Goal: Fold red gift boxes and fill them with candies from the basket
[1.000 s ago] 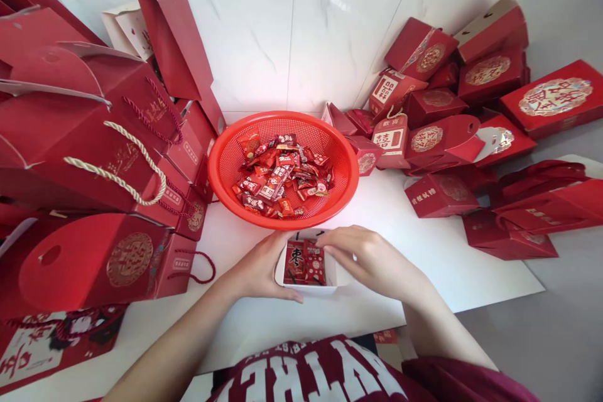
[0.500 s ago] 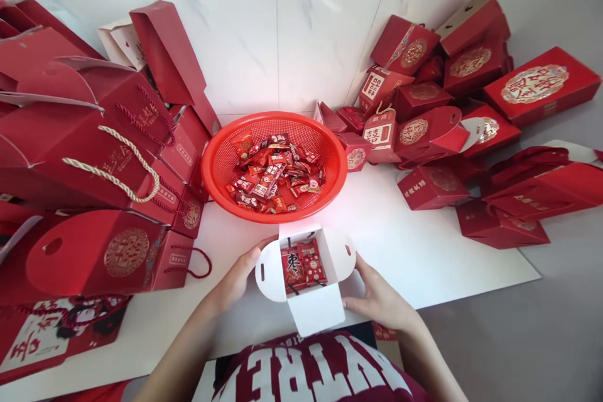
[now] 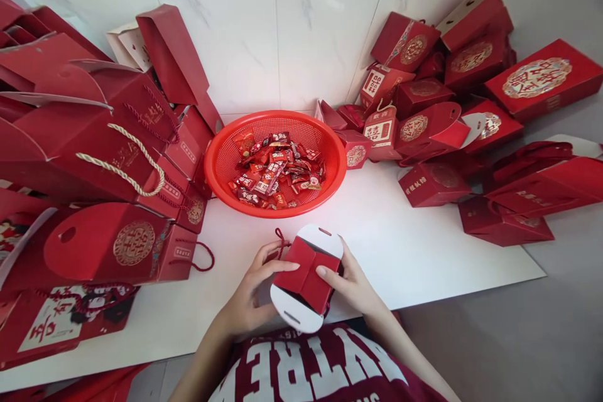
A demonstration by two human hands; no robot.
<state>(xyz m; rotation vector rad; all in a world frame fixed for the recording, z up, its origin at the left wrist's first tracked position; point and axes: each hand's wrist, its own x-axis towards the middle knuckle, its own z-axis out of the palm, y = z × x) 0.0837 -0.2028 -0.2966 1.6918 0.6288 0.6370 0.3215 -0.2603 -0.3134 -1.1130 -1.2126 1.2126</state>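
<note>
Red box [image 3: 318, 287] was grasped by the left hand [image 3: 257, 276] and right hand [image 3: 352, 286], apparently mid-closing, its splayed rounded flaps [image 3: 320, 237] seeming to need drawing together.

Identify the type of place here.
Probably a packing spot for wedding favors, at home or in a shop: a red basket of wrapped sweets on a white table, red gift boxes stacked on both sides, and a small box held in two hands.
</note>
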